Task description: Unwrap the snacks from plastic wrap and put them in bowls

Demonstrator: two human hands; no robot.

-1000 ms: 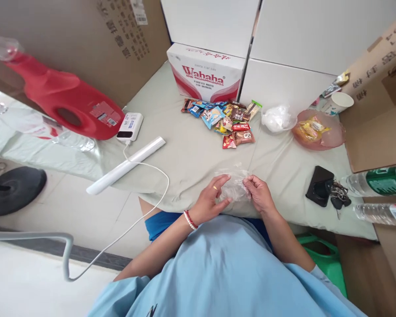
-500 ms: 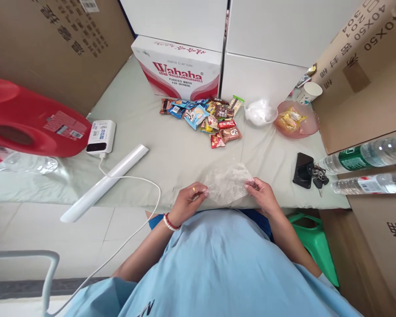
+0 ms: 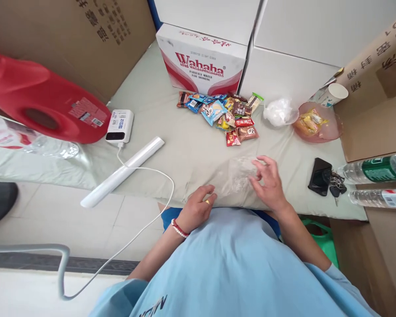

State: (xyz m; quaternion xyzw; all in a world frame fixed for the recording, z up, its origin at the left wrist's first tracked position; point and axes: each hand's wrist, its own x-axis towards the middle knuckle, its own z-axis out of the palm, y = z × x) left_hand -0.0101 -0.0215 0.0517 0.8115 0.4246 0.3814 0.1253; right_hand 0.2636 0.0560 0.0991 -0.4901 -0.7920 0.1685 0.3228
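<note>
A thin, clear plastic bag (image 3: 236,178) lies crumpled on the cloth-covered table between my two hands, its edges hard to make out against the cloth. My left hand (image 3: 198,208) has its fingers curled at the bag's left edge, with a ring on one finger and the thumb mostly hidden. At the right edge is my right hand (image 3: 269,184), thumb and fingers apart, the fingertips close to or touching the film. Beyond the bag sits a heap of small wrapped snacks (image 3: 229,115), with a white plastic bag (image 3: 279,111) right of it.
A Wahaba-style red-and-white water carton (image 3: 203,61) stands behind the snacks. To the right are a pink bowl (image 3: 333,127), paper cup (image 3: 336,94), phone (image 3: 320,176), keys (image 3: 336,182) and bottles. Leftward are a white tube (image 3: 122,171), a cabled white device (image 3: 120,127) and red jug (image 3: 42,101).
My right hand has loosened, its thumb and fingers now spread at the bag. My left hand has turned with fingers curled. The bag lies lower and flatter, and the view has shifted left.
</note>
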